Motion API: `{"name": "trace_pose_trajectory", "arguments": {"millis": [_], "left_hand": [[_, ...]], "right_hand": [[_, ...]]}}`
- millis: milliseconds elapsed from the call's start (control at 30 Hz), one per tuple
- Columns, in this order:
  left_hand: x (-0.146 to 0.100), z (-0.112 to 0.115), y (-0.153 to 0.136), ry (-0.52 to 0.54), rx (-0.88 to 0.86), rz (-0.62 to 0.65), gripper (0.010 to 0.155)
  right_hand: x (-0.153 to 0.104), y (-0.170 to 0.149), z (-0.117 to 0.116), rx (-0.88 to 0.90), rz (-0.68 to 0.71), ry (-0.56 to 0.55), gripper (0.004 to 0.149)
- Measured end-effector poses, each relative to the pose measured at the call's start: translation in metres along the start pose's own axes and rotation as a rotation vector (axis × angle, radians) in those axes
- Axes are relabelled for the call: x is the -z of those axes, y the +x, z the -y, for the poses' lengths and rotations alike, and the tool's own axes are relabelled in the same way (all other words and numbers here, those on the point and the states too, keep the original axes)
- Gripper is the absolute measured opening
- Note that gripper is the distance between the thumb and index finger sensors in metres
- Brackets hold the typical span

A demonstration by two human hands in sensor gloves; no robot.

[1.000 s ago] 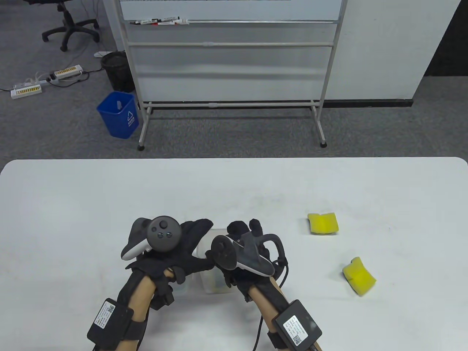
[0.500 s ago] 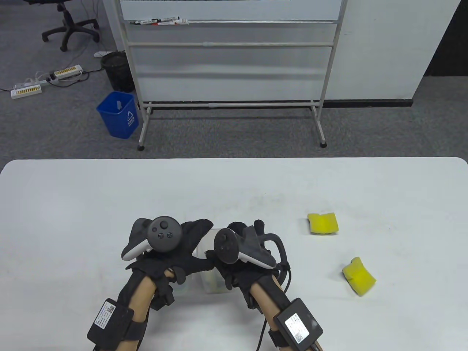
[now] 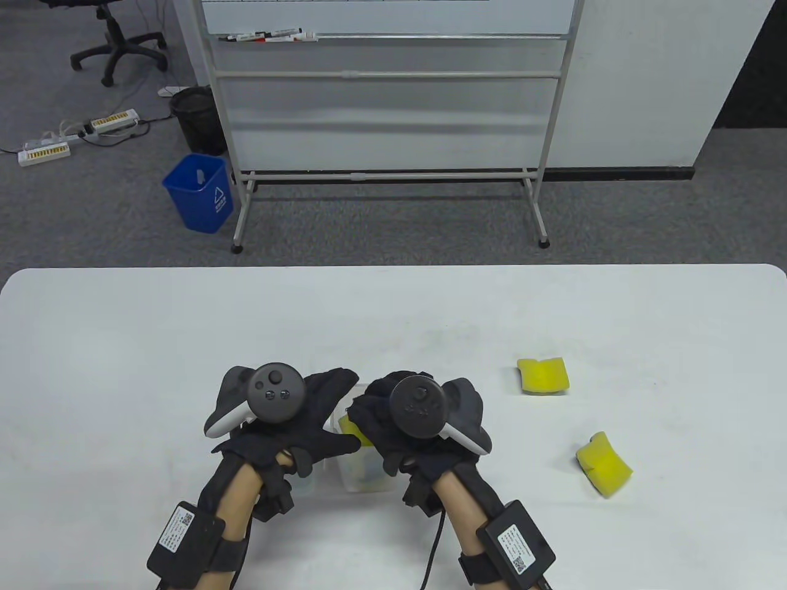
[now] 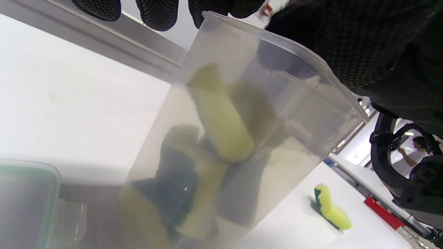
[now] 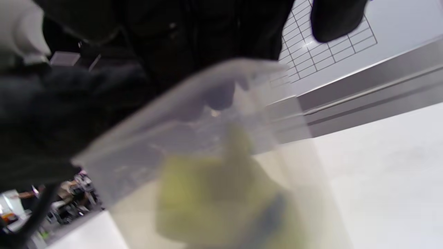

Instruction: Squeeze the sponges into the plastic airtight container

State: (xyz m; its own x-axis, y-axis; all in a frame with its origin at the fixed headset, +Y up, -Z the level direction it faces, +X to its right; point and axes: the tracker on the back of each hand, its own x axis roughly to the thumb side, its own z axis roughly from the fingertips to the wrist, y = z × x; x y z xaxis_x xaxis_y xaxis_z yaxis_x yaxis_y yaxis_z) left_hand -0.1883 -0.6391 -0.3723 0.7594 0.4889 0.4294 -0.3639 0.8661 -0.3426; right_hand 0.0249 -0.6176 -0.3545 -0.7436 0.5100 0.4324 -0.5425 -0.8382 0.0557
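Observation:
A clear plastic container (image 3: 363,478) stands near the table's front edge between my hands. My left hand (image 3: 337,413) grips its left side, fingers over the far rim and thumb on the near wall. My right hand (image 3: 372,424) lies palm down over the opening and presses a yellow sponge (image 3: 351,427) into it. In the left wrist view the container (image 4: 283,114) holds several yellow and dark green sponges (image 4: 221,138). In the right wrist view a fingertip (image 5: 221,95) shows through the blurred container wall (image 5: 131,145) above a yellow sponge (image 5: 207,193).
Two loose yellow sponges lie to the right, one farther back (image 3: 543,375) and one nearer (image 3: 604,464); one shows in the left wrist view (image 4: 330,209). A clear lid with a green rim (image 4: 24,200) lies left of the container, under my left wrist (image 3: 304,485).
My right hand has rolled from its side to palm down over the container's opening, and a yellow sponge now shows at the rim. My left hand has not moved.

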Motion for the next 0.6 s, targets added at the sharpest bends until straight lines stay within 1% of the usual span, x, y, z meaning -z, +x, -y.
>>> {"name": "trace_pose_trajectory", "arguments": {"millis": [100,133,167,200,233,300,367,433,500,533,600], "left_hand": [[0.0,0.0,0.0,0.0,0.001,0.002,0.095],[0.0,0.0,0.0,0.0,0.001,0.003,0.095],[0.0,0.0,0.0,0.0,0.002,0.003,0.095],[0.0,0.0,0.0,-0.001,0.001,0.004,0.095],[0.0,0.0,0.0,-0.002,0.002,0.004,0.095],[0.0,0.0,0.0,-0.001,0.007,0.005,0.094],[0.0,0.0,0.0,0.001,0.011,0.005,0.094],[0.0,0.0,0.001,0.0,0.019,0.006,0.094],[0.0,0.0,0.001,0.001,0.022,0.009,0.093],[0.0,0.0,0.001,0.001,0.019,0.013,0.093],[-0.001,-0.003,-0.001,0.013,-0.001,0.022,0.092]], "right_hand": [[-0.003,-0.006,0.01,0.102,-0.011,-0.017,0.066],[-0.003,-0.006,0.013,0.109,-0.009,-0.019,0.066],[-0.006,-0.009,0.02,0.118,-0.014,-0.045,0.065],[-0.01,-0.013,0.034,0.134,-0.025,-0.109,0.065],[-0.012,-0.015,0.038,0.139,-0.03,-0.134,0.065],[-0.023,-0.027,0.063,0.164,-0.073,-0.25,0.064],[-0.035,-0.042,0.083,0.129,-0.167,-0.329,0.063],[-0.044,-0.058,0.095,0.032,-0.295,-0.33,0.064],[-0.049,-0.074,0.101,-0.047,-0.404,-0.324,0.065],[-0.049,-0.083,0.101,-0.073,-0.463,-0.324,0.065],[-0.049,-0.098,0.098,-0.093,-0.538,-0.326,0.064]]}}
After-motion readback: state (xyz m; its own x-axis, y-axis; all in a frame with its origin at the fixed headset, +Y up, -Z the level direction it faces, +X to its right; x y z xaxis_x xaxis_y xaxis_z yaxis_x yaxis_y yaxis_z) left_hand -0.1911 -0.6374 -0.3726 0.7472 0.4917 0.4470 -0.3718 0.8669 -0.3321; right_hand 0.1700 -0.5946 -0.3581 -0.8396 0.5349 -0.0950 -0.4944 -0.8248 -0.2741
